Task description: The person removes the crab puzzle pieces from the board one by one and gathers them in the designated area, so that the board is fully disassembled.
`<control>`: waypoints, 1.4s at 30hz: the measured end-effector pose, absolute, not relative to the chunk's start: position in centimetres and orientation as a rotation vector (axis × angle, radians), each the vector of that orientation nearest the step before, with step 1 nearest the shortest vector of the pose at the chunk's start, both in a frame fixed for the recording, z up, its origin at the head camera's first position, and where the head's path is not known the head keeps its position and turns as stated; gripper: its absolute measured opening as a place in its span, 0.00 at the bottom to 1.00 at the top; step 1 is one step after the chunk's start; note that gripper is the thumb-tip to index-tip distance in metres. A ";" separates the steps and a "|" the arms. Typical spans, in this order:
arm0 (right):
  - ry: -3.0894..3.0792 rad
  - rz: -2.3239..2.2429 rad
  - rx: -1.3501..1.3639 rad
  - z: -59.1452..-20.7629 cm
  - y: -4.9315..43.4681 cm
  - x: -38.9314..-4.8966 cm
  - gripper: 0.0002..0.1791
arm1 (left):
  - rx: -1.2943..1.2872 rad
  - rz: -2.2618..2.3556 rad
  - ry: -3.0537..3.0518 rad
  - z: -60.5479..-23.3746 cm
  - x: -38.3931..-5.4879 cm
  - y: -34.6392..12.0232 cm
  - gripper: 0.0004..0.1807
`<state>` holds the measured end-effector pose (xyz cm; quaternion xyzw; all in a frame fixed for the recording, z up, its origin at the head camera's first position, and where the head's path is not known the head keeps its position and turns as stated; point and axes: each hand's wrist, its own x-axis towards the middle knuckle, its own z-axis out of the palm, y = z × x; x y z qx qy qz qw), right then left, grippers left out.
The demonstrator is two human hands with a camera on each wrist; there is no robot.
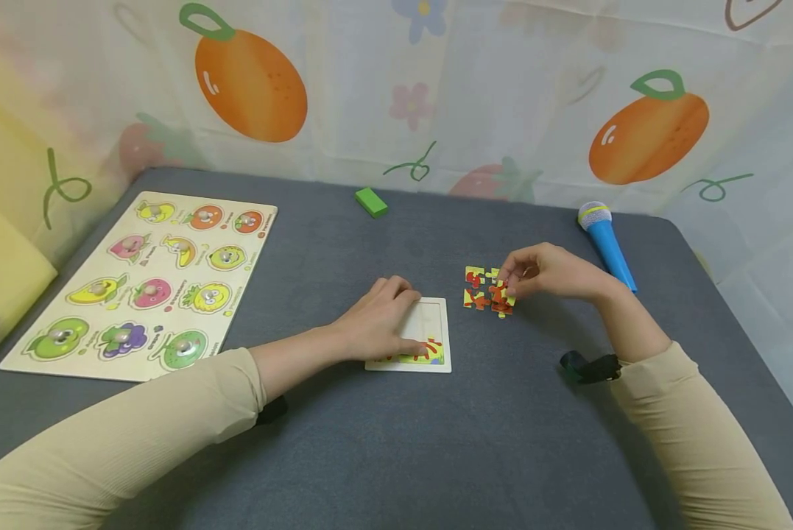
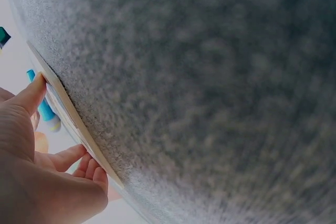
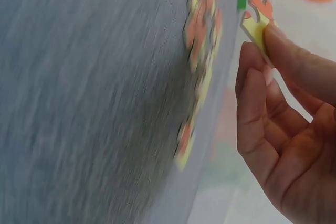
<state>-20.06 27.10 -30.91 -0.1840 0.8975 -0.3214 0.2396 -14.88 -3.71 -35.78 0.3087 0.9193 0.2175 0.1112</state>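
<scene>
On the dark table lies a small, pale jigsaw tray, with a red-and-yellow picture strip along its near side. My left hand rests across this tray, covering its left part, thumb over the strip and fingers near the far edge. My right hand pinches a jigsaw piece, yellow with red, between thumb and fingers. In the right wrist view the piece is raised off the table. Several more red-and-yellow jigsaw pieces lie grouped under and beside the right hand, partly hidden by its fingers.
A large fruit peg board lies at the left. A green block sits near the back edge, and a blue toy microphone at the back right. Fruit-printed cloth hangs behind the table.
</scene>
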 end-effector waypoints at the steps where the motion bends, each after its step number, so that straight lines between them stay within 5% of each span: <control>1: 2.457 -0.877 -0.488 -30.9 27.6 -20.1 0.09 | 0.905 0.637 2.699 -35.8 -14.9 -3.7 0.43; 15: 2.366 -0.913 -0.391 -31.4 31.0 -20.2 0.13 | 0.907 0.639 2.698 -35.8 -15.0 -3.8 0.43; 42: 2.502 -0.732 -0.312 -31.8 30.2 -19.7 0.13 | 0.901 0.694 2.633 -34.2 -14.9 -6.9 0.46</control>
